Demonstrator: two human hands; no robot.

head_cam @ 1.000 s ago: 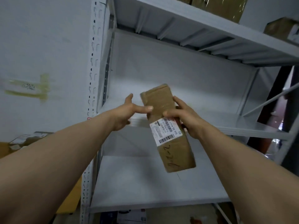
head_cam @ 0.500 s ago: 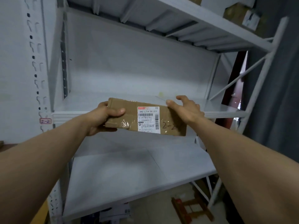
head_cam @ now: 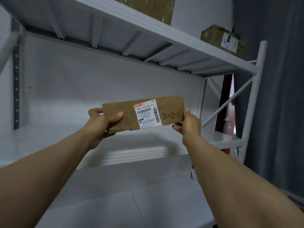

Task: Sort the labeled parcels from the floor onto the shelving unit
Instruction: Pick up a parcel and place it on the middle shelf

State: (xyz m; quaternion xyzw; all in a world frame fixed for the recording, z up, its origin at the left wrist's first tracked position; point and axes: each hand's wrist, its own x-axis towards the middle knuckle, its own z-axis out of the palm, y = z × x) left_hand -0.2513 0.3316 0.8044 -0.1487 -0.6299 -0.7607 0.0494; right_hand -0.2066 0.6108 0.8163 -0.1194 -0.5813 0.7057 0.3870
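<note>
Fingers (head_cam: pixel 95 111) clamp a long brown cardboard parcel (head_cam: pixel 128 120), left hand (head_cam: pixel 102 124) and right hand (head_cam: pixel 189 124) at opposite ends, parallel to the white metal shelf (head_cam: pixel 131 156).

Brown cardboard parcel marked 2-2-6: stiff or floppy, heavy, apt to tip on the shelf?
Probably stiff: the flat brown cardboard parcel spans straight between the left hand and right hand, gripped only at its ends, no sag. Likely light, since finger grips carry it. Stood on its long edge on the grey metal shelf it may tip; flat seems safer.
</note>
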